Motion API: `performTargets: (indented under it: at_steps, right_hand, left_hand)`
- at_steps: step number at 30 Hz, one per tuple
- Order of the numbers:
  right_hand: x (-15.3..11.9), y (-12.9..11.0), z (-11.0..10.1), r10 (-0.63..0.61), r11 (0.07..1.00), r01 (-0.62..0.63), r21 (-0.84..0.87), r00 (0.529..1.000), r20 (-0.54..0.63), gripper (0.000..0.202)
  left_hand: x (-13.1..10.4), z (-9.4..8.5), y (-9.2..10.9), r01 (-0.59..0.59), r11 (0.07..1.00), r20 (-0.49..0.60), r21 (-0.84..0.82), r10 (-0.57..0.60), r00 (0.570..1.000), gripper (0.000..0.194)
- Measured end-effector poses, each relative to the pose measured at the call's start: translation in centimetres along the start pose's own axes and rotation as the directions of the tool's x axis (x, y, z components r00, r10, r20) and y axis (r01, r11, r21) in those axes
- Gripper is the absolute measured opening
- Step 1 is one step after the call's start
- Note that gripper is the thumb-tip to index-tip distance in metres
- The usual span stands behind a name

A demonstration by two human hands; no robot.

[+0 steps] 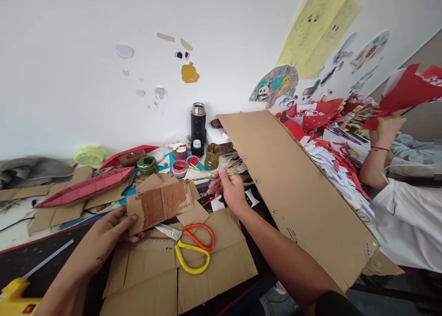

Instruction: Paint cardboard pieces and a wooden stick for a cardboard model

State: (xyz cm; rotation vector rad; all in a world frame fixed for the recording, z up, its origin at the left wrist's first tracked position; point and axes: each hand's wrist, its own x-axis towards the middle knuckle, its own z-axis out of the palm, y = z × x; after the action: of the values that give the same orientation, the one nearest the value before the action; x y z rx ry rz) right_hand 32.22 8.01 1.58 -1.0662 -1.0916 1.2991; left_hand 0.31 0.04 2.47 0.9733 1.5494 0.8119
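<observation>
My left hand (115, 228) pinches the bare end of a small cardboard piece (164, 204), whose upper face is mostly coated in brown paint. Between the fingers of my right hand (229, 189) is a thin paintbrush with a green handle (203, 170), its bristle end pointing left toward an open jar of red paint (179, 169). Whether the tip touches the jar I cannot tell. Scissors with one orange and one yellow handle (194, 249) lie just below the painted piece, on flat cardboard (217, 265).
A tall cardboard panel (293, 178) leans at my right. Beyond it, a co-worker's hand (388, 125) holds red paper. At the back stand a black thermos (198, 125), a murky water jar (212, 157) and a green paint jar (147, 166). A yellow glue gun (15, 297) lies front left.
</observation>
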Motion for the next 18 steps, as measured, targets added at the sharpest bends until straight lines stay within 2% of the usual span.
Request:
performTargets:
  at_steps: [6, 11, 18]
  right_hand:
    - [-0.6, 0.1, -0.3, -0.001, 1.000, 0.002, -0.020, 1.000, 0.028, 0.066]
    - [-1.7, 0.0, -0.7, 0.036, 0.997, -0.030, -0.067, 0.995, 0.096, 0.066]
    - [-1.2, -0.2, 0.2, 0.000, 1.000, 0.001, -0.028, 0.997, 0.071, 0.067]
  left_hand:
    - [0.3, -0.4, -0.4, 0.019, 0.999, 0.004, -0.032, -0.019, 1.000, 0.075]
    - [0.2, -0.2, -0.4, 0.016, 0.999, -0.005, -0.045, -0.016, 1.000, 0.074]
    - [0.2, -0.2, -0.3, 0.012, 1.000, -0.003, -0.025, -0.012, 1.000, 0.073]
